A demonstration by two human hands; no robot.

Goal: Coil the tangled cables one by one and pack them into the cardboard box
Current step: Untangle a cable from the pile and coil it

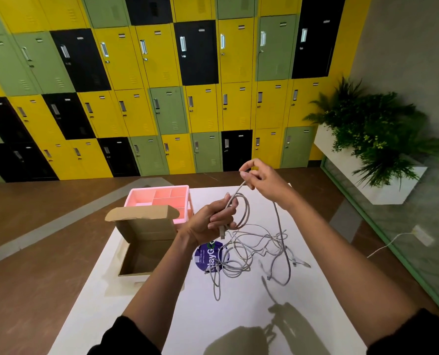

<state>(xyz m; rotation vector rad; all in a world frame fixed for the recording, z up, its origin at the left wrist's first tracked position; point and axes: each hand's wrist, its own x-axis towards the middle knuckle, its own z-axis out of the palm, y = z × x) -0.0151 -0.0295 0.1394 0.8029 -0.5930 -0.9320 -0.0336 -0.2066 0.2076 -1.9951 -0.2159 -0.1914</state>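
Over table [213, 316], left hand [212, 222] grips cable [248, 210]; right hand [263, 178] seemingly pinches it.

head-worn view, looking down, near the table [238, 316]

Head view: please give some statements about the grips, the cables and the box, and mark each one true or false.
1. The left grip holds a partly coiled cable. True.
2. The right grip lies flat on the table. False: it is raised and pinches the cable.
3. The box is closed. False: its lid stands open.
4. A pink tray stands behind the box. True.
5. All cables are in the box. False: a tangle lies on the table.
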